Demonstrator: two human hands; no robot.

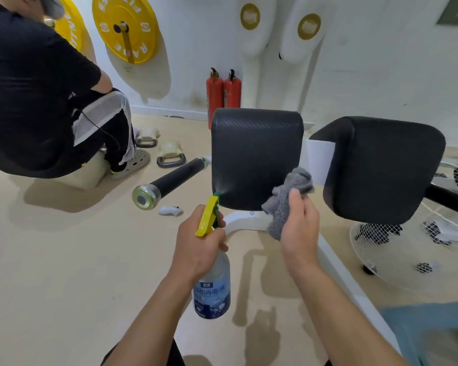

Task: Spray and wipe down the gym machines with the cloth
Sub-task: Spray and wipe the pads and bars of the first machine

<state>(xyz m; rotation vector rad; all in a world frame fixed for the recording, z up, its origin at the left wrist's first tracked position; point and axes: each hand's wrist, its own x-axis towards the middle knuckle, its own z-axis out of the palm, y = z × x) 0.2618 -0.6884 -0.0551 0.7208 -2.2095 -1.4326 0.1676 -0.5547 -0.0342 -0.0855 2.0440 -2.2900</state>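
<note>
Head view: a clear plastic spray bottle with a yellow trigger and a blue label (213,289) is held upright in the left hand (198,249). That hand's grip is clamped round the bottle's neck, with fingers curled at the trigger. The green nozzle is pointed at the lower left corner of a black, carbon-textured padded cushion (257,157) on a gym machine, and a faint mist is seen at that corner.

A crumpled grey cloth (288,196) is pinched in the right hand (299,228), the grip closed on it between thumb and fingers. The cloth is raised at the cushion's lower right edge; whether it touches the padding cannot be told. A second black padded cushion (381,167) is mounted just beside the first, to the right, and a curved white metal frame (238,220) is seen beneath.

On the beige floor (64,260) a black roller bar with silver ends (169,180) is laid near two cream kettlebells (169,154). Two red fire extinguishers (224,88) are stood against the wall, and a person in black clothing (24,88) is crouched at the left.
</note>
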